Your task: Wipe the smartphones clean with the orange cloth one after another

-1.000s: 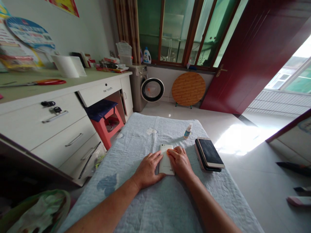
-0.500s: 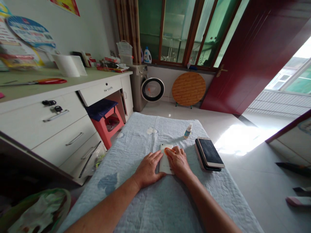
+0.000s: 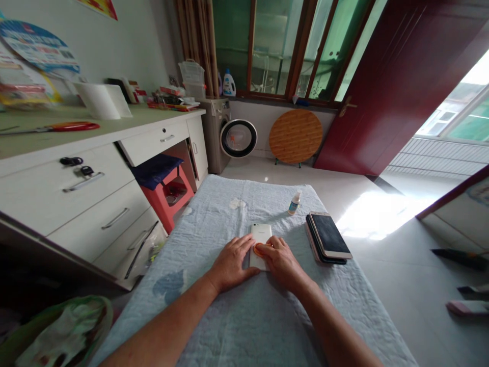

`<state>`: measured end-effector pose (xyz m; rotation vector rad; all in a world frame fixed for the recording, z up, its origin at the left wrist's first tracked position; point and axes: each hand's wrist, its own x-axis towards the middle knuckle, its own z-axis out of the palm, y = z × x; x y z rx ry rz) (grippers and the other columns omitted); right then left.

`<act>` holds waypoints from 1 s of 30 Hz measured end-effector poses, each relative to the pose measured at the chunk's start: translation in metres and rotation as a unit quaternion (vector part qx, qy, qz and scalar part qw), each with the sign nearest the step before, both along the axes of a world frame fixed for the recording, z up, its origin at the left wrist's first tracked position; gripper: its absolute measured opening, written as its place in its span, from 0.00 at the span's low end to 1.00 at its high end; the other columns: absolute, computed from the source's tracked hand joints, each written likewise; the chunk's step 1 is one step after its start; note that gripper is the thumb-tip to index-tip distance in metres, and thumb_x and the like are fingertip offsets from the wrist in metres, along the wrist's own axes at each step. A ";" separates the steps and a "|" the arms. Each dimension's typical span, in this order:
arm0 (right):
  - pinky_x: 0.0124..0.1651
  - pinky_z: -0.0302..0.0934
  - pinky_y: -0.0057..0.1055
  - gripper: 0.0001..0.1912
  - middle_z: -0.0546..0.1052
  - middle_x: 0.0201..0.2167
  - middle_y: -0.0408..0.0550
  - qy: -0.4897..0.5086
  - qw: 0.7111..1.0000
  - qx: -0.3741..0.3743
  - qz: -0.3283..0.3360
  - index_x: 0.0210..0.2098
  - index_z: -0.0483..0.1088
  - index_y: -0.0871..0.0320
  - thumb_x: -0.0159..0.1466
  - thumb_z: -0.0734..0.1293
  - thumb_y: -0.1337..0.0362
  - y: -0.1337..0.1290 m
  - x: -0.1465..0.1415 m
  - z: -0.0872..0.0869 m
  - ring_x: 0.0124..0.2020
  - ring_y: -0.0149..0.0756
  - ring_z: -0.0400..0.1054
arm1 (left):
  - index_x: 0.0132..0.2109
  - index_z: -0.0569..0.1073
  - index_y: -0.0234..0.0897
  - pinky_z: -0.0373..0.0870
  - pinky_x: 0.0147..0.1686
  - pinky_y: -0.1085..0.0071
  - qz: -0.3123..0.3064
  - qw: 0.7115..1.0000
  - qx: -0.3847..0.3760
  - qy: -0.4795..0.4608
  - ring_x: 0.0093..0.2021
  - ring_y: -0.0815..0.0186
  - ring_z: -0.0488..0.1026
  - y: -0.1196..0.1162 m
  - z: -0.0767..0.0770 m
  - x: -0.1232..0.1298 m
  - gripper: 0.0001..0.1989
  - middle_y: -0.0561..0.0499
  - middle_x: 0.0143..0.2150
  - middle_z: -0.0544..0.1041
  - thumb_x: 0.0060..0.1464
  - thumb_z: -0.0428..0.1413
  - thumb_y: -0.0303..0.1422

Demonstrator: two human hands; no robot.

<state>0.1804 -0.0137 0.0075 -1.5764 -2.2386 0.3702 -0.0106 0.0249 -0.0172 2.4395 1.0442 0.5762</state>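
Note:
A white phone (image 3: 262, 233) lies back side up on the cloth-covered table (image 3: 244, 326), its camera end pointing away from me. My left hand (image 3: 232, 262) rests along the phone's left edge, fingers stretched out and thumb spread near the bottom edge. In my right hand (image 3: 281, 261) the fingers are pinched on a small orange cloth (image 3: 259, 249), pressed on the middle of the phone's back. Part of the orange cloth is hidden under the fingers.
A small spray bottle (image 3: 294, 204) stands beyond the phone, to the right. Stacked phones (image 3: 329, 237) lie near the table's right edge. Left of the table are a red stool (image 3: 171, 196), white drawers (image 3: 87, 188) and a bin (image 3: 107, 311).
My right hand has drawn the orange cloth down the phone's back, from near the camera end to the middle. My left hand stays at the phone's edge. The view has shifted slightly.

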 end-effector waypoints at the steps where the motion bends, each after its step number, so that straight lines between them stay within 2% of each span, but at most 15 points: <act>1: 0.42 0.52 0.28 0.13 0.68 0.37 0.47 0.003 1.000 0.000 -0.002 0.45 0.74 0.49 0.69 0.58 0.63 0.000 0.000 0.000 0.39 0.34 0.59 | 0.60 0.65 0.38 0.56 0.61 0.53 0.001 1.000 0.000 0.001 0.62 0.51 0.62 0.000 0.000 0.000 0.35 0.39 0.63 0.65 0.49 0.61 0.49; 9: 0.44 0.54 0.28 0.14 0.66 0.34 0.46 0.007 0.999 0.018 -0.035 0.39 0.72 0.55 0.70 0.55 0.63 0.001 0.000 -0.002 0.39 0.34 0.59 | 0.61 0.64 0.40 0.58 0.60 0.54 0.004 1.000 0.000 -0.004 0.61 0.51 0.63 0.001 0.001 -0.001 0.35 0.41 0.63 0.64 0.48 0.62 0.46; 16: 0.45 0.54 0.28 0.06 0.66 0.36 0.47 0.006 0.999 0.031 -0.040 0.38 0.70 0.56 0.66 0.61 0.65 0.001 0.001 -0.007 0.40 0.35 0.60 | 0.61 0.64 0.39 0.57 0.61 0.56 0.005 1.000 -0.001 -0.002 0.62 0.52 0.62 0.001 -0.003 -0.002 0.36 0.41 0.64 0.64 0.48 0.63 0.46; 23: 0.43 0.54 0.26 0.11 0.66 0.34 0.46 0.003 0.997 0.044 -0.058 0.36 0.69 0.57 0.69 0.56 0.65 0.002 -0.003 -0.010 0.37 0.32 0.61 | 0.60 0.65 0.38 0.57 0.61 0.54 0.005 1.000 -0.006 -0.003 0.61 0.51 0.63 0.002 -0.001 -0.003 0.36 0.40 0.64 0.64 0.49 0.61 0.49; 30: 0.41 0.52 0.25 0.12 0.67 0.33 0.46 -0.010 0.996 0.047 -0.077 0.35 0.69 0.57 0.69 0.56 0.65 0.002 -0.006 -0.013 0.35 0.31 0.61 | 0.60 0.65 0.40 0.59 0.60 0.53 0.001 1.000 -0.003 -0.016 0.60 0.51 0.64 0.003 -0.004 -0.003 0.36 0.40 0.63 0.65 0.48 0.62 0.49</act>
